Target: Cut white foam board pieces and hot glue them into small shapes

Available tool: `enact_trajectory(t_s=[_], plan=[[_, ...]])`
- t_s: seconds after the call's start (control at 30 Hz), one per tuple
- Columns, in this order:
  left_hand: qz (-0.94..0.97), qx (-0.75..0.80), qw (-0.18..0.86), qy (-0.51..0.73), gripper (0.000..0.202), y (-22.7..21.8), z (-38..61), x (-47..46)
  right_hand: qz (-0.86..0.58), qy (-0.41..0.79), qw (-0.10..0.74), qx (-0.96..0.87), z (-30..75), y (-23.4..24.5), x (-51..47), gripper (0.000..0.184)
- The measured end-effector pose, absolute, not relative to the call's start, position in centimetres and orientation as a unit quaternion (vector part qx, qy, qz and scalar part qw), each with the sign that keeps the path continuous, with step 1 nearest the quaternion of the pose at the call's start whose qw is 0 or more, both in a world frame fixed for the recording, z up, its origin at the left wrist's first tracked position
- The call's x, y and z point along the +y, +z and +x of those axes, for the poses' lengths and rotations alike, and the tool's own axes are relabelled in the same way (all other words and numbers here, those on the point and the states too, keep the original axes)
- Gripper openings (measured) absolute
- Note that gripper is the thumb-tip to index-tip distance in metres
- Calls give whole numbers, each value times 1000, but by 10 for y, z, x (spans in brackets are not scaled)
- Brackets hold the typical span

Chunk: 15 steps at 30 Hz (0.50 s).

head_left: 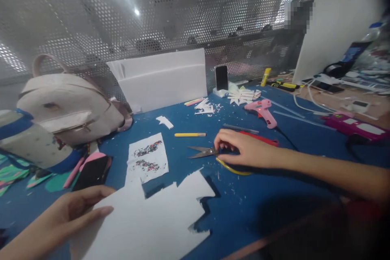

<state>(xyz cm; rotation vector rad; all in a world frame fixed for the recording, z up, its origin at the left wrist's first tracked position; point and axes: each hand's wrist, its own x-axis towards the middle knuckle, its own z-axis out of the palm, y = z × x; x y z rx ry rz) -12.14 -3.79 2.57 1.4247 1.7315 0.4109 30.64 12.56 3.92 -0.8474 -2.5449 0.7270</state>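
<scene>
My left hand (77,211) grips the left edge of a large white sheet (146,223), thumb on top. The sheet's far and right edges are cut into jagged points and notches. My right hand (240,148) is closed on a pair of scissors (202,152) near the pivot, low over the blue table. Their blades are parted and point left; a yellow handle loop (236,169) shows below the palm. Past the sheet lies a small white paper (132,166) bearing two patches of multicoloured bits. A yellow pen (189,135) rests beyond the blades.
Beyond my right hand are a pink glue gun (263,111), white paper scraps (240,95) and an upright phone (221,78). A pale backpack (68,97) and a dark phone (93,172) are on the left. A white board (170,85) leans against the perforated metal screen (170,20).
</scene>
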Motion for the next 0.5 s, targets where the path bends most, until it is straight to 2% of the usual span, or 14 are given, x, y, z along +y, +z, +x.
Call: enact_trajectory(t_s=[0.07, 0.13, 0.33, 0.5], plan=[[536, 661, 493, 180, 36, 16, -122, -35, -331, 171, 135, -918, 315, 31, 114, 35], [534, 643, 518, 182, 37, 10, -120, -31, -353, 124, 98, -922, 322, 26, 105, 43], [570, 624, 497, 198, 30, 16, -101, -16, -377, 106, 63, -918, 336, 23, 97, 27], [551, 633, 500, 214, 30, 18, -88, -14, -389, 103, 77, -912, 340, 18, 100, 29]])
